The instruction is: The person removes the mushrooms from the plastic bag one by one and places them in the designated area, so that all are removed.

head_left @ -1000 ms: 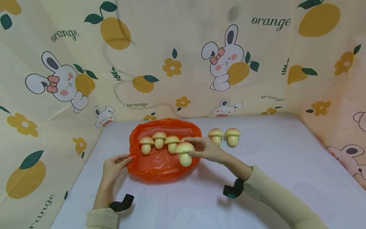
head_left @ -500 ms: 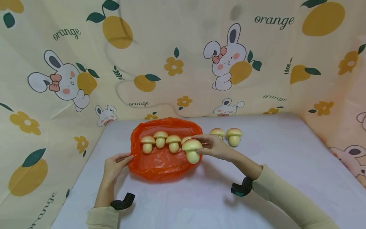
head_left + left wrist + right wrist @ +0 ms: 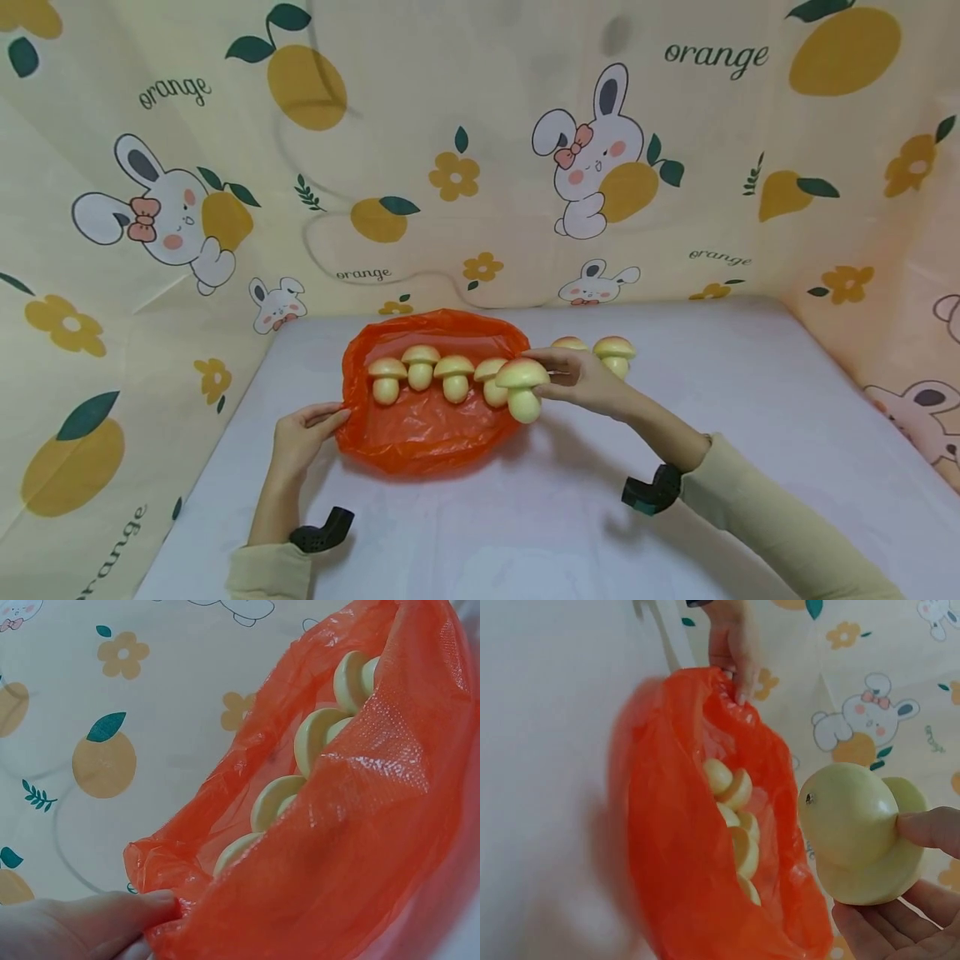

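An orange-red plastic bag (image 3: 420, 450) lies with its mouth spread, and several toy mushrooms (image 3: 386, 379) stand in a row inside it. My left hand (image 3: 300, 442) pinches the bag's left rim between thumb and fingers; the left wrist view shows this hand (image 3: 90, 922) at the gathered plastic. Above the bag's right edge, my right hand (image 3: 588, 383) holds a mushroom (image 3: 522, 387) with a pale stem and a reddish-tinged cap. In the right wrist view the thumb and fingers grip this mushroom (image 3: 859, 832) from the side, stem end facing the camera.
Two more mushrooms, one at the right (image 3: 615, 354) and one at the left (image 3: 570, 343), stand on the white table (image 3: 480, 542) behind my right hand, which partly covers them. A printed cloth backdrop (image 3: 420, 108) rises behind the table.
My right hand has moved to the right with the mushroom, from over the bag to its right edge. A mushroom in the bag shows more fully. The left hand keeps its hold.
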Motion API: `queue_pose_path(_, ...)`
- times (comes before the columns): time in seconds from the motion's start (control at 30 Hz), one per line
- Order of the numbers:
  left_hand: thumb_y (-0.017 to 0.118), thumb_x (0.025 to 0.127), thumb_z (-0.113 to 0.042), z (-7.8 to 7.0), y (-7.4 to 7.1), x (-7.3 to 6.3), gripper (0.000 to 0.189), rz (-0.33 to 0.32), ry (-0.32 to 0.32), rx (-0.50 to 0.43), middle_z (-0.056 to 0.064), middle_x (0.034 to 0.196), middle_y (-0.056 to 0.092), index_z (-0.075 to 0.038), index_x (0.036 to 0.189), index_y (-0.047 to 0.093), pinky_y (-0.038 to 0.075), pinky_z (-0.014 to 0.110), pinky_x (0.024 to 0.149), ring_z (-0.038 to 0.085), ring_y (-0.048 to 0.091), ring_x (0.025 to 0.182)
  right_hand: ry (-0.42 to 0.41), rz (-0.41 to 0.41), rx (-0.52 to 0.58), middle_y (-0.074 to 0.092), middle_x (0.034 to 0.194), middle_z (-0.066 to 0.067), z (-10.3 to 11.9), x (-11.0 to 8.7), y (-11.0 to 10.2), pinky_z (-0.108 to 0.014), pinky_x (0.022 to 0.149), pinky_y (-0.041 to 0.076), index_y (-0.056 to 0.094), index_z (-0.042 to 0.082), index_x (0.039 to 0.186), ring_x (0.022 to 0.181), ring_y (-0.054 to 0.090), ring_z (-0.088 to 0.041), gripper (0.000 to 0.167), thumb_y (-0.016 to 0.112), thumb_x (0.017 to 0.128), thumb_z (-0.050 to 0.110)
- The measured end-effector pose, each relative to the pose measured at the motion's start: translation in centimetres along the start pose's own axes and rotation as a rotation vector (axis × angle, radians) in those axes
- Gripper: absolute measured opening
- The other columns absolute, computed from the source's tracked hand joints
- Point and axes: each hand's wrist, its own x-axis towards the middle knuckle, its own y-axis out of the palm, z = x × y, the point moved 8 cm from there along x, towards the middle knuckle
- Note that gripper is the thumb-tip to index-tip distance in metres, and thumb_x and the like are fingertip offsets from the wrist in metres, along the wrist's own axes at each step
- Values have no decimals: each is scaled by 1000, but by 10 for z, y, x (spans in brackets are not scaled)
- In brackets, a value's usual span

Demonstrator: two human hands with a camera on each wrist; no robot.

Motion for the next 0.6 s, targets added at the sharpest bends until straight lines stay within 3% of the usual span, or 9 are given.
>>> queue_pose_path(0.13,70,88,-29,-1,0,0,48,-5,4,8,-6,91,76,6,120,63,52,8,72,-9,63,71,29,5,4,53,132,-26,-3,-4,-4,-20,93,53,48,-7,136,107,57,9,53,67,88,7)
queue_pose_path(0.23,70,88,-29,-1,0,0,48,-5,3,11,-6,91,76,6,120,63,52,7,72,-9,63,71,44,0,-9,54,132,-25,-7,-6,-7,-18,91,53,49,-5,136,108,57,5,53,68,88,8)
queue_pose_path(0.47,70,88,-29,0,0,0,48,-4,-3,14,-6,91,76,6,120,63,52,7,72,-10,63,71,66,-27,-39,50,134,-29,-16,-12,-15,-27,93,56,46,-10,136,120,58,-40,53,66,89,6)
queue_pose_path(0.6,70,88,-30,0,0,0,48,-4,-10,11,-7,91,76,5,121,63,52,7,72,-10,63,72,88,-44,-59,49,138,-29,-22,-16,-21,-28,93,56,46,-8,137,121,56,-45,55,66,89,8)
